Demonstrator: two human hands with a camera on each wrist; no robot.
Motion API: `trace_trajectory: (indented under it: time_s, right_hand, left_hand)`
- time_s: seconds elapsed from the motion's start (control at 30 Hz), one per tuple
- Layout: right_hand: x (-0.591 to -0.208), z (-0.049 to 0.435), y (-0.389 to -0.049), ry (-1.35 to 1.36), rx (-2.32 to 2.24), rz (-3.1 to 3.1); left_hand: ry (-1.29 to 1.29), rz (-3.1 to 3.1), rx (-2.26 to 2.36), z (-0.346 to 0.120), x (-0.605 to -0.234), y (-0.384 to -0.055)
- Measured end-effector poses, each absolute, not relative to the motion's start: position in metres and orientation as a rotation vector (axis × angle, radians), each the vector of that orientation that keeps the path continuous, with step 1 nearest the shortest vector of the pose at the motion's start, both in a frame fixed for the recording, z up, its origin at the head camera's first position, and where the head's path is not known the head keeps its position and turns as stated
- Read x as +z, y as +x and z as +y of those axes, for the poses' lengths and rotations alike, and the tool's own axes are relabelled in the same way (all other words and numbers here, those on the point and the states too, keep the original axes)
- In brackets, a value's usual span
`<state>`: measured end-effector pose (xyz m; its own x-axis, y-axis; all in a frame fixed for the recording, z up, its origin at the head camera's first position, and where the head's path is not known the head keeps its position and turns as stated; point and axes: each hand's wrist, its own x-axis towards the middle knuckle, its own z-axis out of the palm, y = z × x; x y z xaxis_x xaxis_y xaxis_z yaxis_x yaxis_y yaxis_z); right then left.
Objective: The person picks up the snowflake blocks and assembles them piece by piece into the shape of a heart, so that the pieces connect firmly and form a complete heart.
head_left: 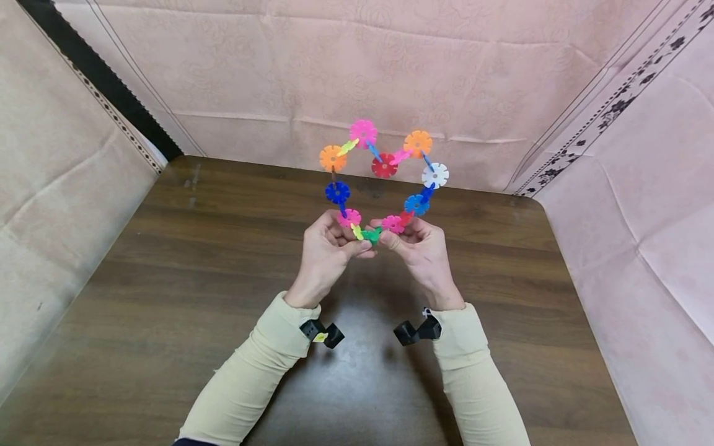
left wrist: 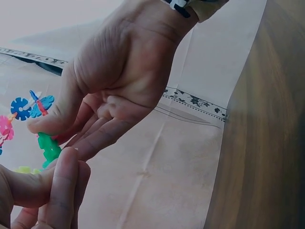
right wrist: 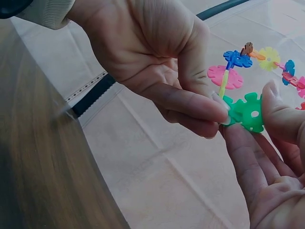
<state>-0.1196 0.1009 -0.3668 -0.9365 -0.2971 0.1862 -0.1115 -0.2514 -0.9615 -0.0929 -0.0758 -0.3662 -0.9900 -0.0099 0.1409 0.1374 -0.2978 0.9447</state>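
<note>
Raised above the table is a heart-shaped ring of interlocked notched plastic discs, with a white disc (head_left: 440, 176) on its right side and a dark blue disc (head_left: 337, 192) on its left. Green discs (right wrist: 250, 113) join at the bottom point, between the two hands. My left hand (head_left: 326, 254) pinches the green part beside a yellow disc (head_left: 356, 231) with thumb and fingers. My right hand (head_left: 425, 255) grips the green part from the other side, thumb in front, near a pink disc (head_left: 393, 224). The hands' fingertips meet closely around the green discs.
Below lies a brown wood-grain table (head_left: 223, 297). Pale pink patterned cloth (head_left: 357, 68) hangs behind it and along both sides. A black camera (head_left: 323, 333) is strapped to the left wrist, another camera (head_left: 417, 329) to the right, over cream sleeves.
</note>
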Motion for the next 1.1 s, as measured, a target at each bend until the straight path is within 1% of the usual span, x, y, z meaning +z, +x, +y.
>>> trace_trajectory:
  time_s: [0.13,0.33,0.43,0.87,1.1]
  right_hand:
    - [-0.367,0.102,-0.119,-0.516,-2.357,1.811]
    - [-0.366,0.108,-0.12,-0.623,-2.356,1.802]
    - [-0.365,0.11,-0.12,-0.65,-2.346,1.806]
    - [-0.368,0.11,-0.114,-0.739,-2.413,1.857]
    - [-0.367,0.114,-0.115,-0.751,-2.337,1.849]
  left_hand:
    - [-0.213,-1.787,-2.429,-0.074,-0.368,-0.092]
    - [-0.4,-1.757,-2.382,-0.072,-0.368,-0.09]
    - [-0.445,-1.778,-2.34,-0.072,-0.367,-0.088]
    - [-0.445,-1.777,-2.238,-0.067,-0.364,-0.087]
    - [-0.46,-1.818,-2.22,-0.067,-0.364,-0.085]
